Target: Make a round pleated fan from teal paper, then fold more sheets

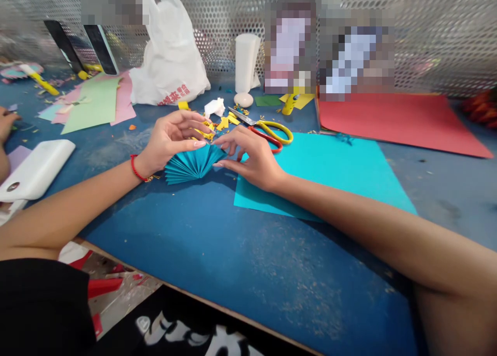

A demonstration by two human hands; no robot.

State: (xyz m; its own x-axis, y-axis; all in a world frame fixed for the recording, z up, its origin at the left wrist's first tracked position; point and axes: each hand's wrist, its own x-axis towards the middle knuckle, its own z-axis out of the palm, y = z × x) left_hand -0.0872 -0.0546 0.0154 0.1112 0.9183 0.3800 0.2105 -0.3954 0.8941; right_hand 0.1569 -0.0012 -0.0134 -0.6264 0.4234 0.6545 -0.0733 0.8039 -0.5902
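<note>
A pleated blue paper fan (191, 165) is spread out above the blue table, its folds opening toward me. My left hand (176, 136) is at its upper left edge, the thumb lying along the paper and the other fingers bent over it. At the fan's right end is my right hand (248, 154), thumb and forefinger on either side of the folded edge. Just behind my right hand lie scissors (272, 130) with one yellow and one red handle. A flat turquoise sheet (330, 172) extends from under my right wrist.
Yellow paper scraps (225, 123) lie behind the fan. A white plastic bag (171, 60), a white tissue pack (246, 63) and a glue stick (291, 102) stand farther back. Red sheets (399, 120) are at right, a white device (39, 169) at left. Another person's hand (6, 123) shows at the left edge.
</note>
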